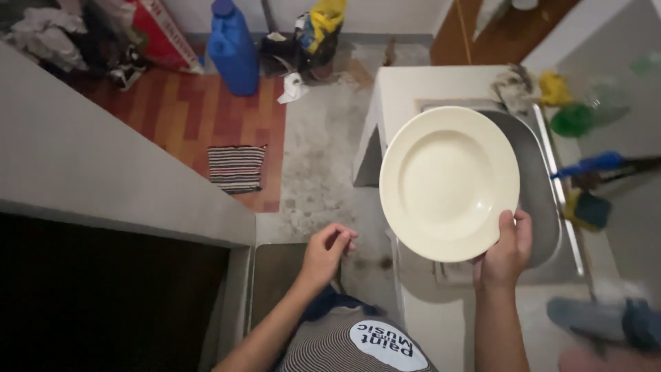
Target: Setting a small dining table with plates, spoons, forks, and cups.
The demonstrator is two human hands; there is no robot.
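My right hand [508, 249] grips the lower rim of a cream-coloured deep plate [447, 180], thumb on its face, holding it up tilted over a steel sink [544, 207]. My left hand [326, 253] hangs apart to the left over the floor, fingers loosely curled together with nothing in them.
A grey counter [427, 86] surrounds the sink, with a crumpled rag [515, 87], yellow and green items and brushes at its far and right sides. On the floor lie a striped mat [237, 167] and a blue jug [233, 48]. A grey ledge [103, 165] runs along the left.
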